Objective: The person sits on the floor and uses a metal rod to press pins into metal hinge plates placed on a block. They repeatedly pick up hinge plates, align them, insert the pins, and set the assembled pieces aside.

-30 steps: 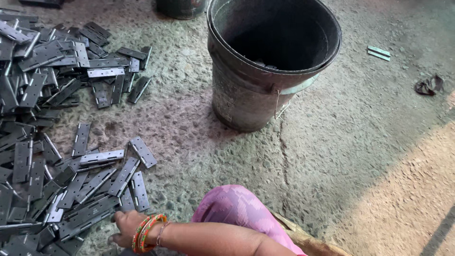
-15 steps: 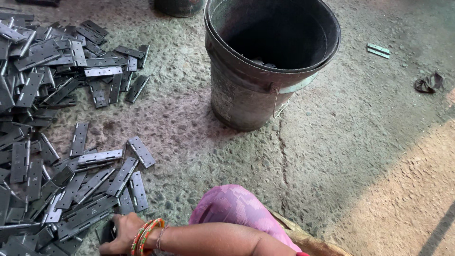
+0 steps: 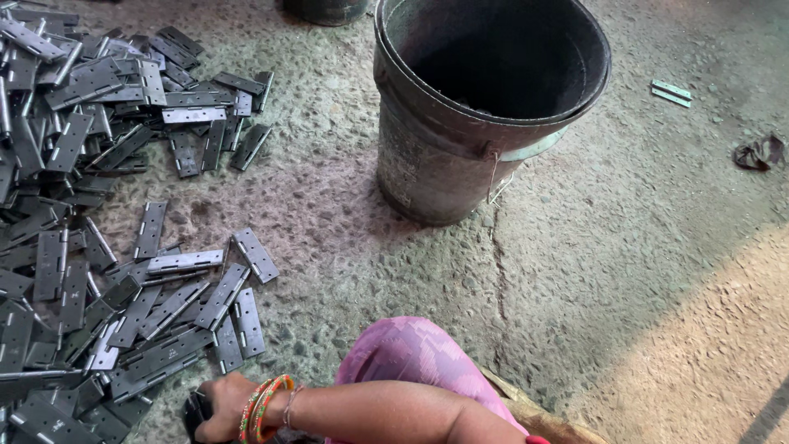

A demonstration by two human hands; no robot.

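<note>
One hand point(image 3: 220, 403) is showing at the bottom edge, reaching across the body toward the hinges point(image 3: 107, 247); which hand it is cannot be told for certain, read here as the right. Fingers are curling down over a dark object point(image 3: 194, 411) on the floor point(image 3: 625, 271), apparently clenched on it; the object is mostly hidden under the hand and cut off by the frame, so its kind is unclear. Bangles point(image 3: 261, 404), orange and green, are sitting on the wrist. The other hand is lying outside the view.

A knee in pink cloth point(image 3: 415, 353) is rising just beside the forearm.

Grey metal hinges are lying in a loose heap along the left side, the nearest ones just beside the hand, many overlapping; the heap is running off the left and top edges.

A dark bucket point(image 3: 444, 156) is standing upright beyond the knee, well apart from the hand; its inside is too dark to read. Two pale strips point(image 3: 671, 92) are lying at upper right, and a dark scrap point(image 3: 760, 152) near the right edge.
</note>
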